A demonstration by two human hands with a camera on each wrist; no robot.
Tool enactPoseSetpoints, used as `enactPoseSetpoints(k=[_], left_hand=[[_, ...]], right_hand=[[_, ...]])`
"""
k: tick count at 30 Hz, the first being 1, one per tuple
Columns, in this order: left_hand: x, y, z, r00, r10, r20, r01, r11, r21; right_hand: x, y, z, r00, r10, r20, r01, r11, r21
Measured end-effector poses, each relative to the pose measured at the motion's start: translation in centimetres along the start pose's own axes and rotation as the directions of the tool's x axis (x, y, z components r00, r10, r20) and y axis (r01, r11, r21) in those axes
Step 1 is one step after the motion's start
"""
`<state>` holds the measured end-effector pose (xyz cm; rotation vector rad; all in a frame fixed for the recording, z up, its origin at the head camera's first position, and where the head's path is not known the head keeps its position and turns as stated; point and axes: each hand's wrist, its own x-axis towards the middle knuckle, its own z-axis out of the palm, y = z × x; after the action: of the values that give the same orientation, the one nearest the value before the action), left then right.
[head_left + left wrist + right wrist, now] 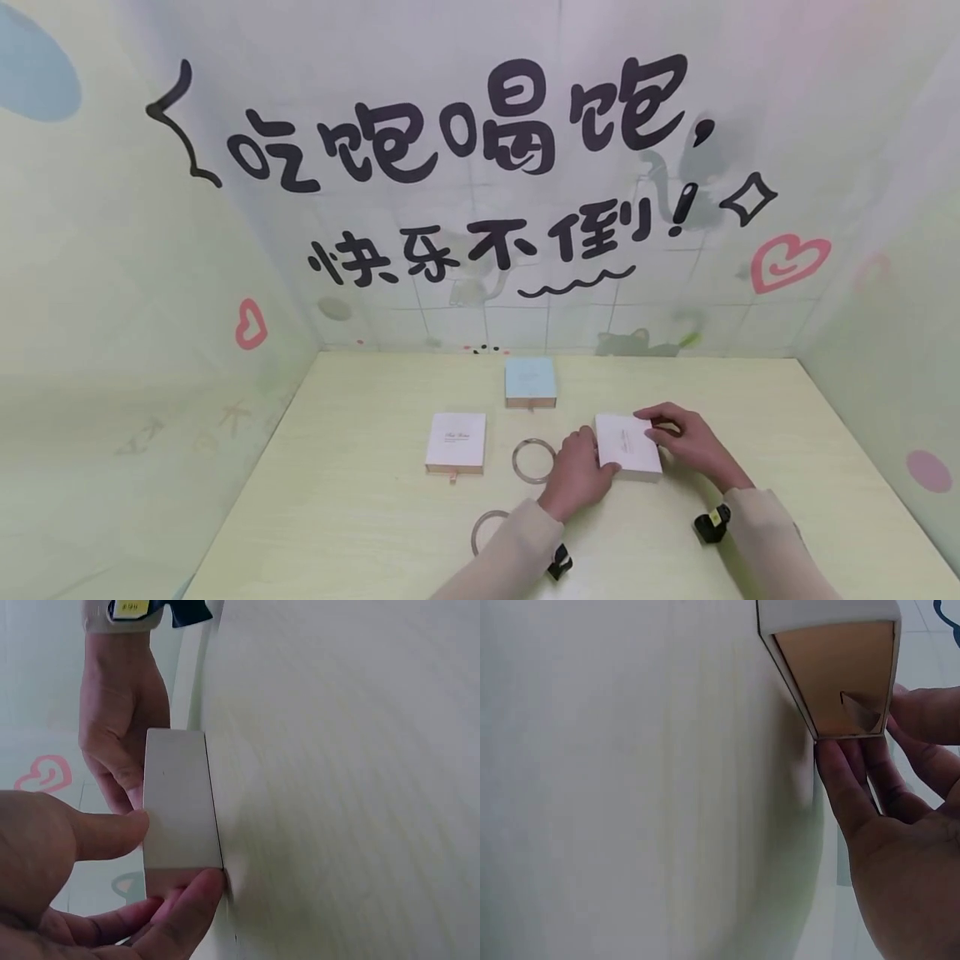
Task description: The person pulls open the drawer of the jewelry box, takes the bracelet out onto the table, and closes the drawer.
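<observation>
Both hands hold a white drawer-style gift box (628, 448) from opposite sides, close over the table. My left hand (577, 473) grips its left side; in the left wrist view the thumb lies at the upper edge and the fingers reach round the end of the white box (176, 799). My right hand (693, 446) pinches the far right corner, thumb on top. In the right wrist view the peach drawer end (825, 679) faces the camera, a small ribbon tab (862, 716) sticking out. A clear bangle-like ring (516, 461) lies beside the left hand.
Left of the rings stands a second white box (457, 440), with a light blue box (530, 380) farther back. Another ring (476, 533) lies partly hidden under the left sleeve. Printed curtains (480, 317) close off the table (337, 500) at back and sides.
</observation>
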<state>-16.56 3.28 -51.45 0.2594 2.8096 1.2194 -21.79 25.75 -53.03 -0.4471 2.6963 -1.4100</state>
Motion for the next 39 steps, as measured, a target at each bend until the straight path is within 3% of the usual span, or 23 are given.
enactPoseSetpoints(k=[6, 13, 18, 22, 26, 31, 34, 36, 39], left_hand=[[-0.6, 0.6, 0.1, 0.999, -0.007, -0.043, 0.009, 0.998, 0.063], [-0.5, 1.3, -0.8, 0.999, -0.029, -0.039, 0.036, 0.984, 0.173], [0.4, 1.7, -1.7, 1.000, 0.026, -0.017, -0.021, 0.961, 0.275], [1.4, 1.6, -2.0, 0.993, 0.096, 0.069, -0.113, 0.939, 0.326], [2.5, 1.4, -2.3, 0.966, 0.192, 0.176, -0.246, 0.894, 0.374], [3.6, 1.2, -2.5, 0.911, 0.284, 0.300, -0.394, 0.819, 0.418], [4.2, 1.1, -1.9, 0.882, 0.320, 0.347, -0.456, 0.768, 0.450], [4.5, 1.1, -1.5, 0.870, 0.328, 0.369, -0.480, 0.734, 0.480], [4.8, 1.0, -0.8, 0.868, 0.316, 0.383, -0.486, 0.700, 0.524]], right_hand=[[0.3, 0.4, -0.3, 0.999, -0.028, 0.037, 0.028, 1.000, -0.003], [0.4, -0.4, -0.9, 0.999, -0.022, 0.034, 0.023, 0.999, -0.041], [0.4, -1.2, -1.6, 0.997, 0.071, -0.009, -0.071, 0.994, -0.080], [0.1, -1.6, -2.0, 0.979, 0.200, 0.026, -0.201, 0.979, 0.034], [-0.4, -1.6, -2.0, 0.952, 0.295, 0.080, -0.303, 0.944, 0.127], [-1.1, -1.4, -1.5, 0.936, 0.324, 0.138, -0.345, 0.921, 0.179], [-1.5, -1.2, -1.2, 0.937, 0.312, 0.156, -0.338, 0.924, 0.178], [-1.7, -1.1, -1.0, 0.939, 0.301, 0.163, -0.327, 0.930, 0.168], [-2.0, -0.9, -0.8, 0.941, 0.299, 0.160, -0.322, 0.935, 0.147]])
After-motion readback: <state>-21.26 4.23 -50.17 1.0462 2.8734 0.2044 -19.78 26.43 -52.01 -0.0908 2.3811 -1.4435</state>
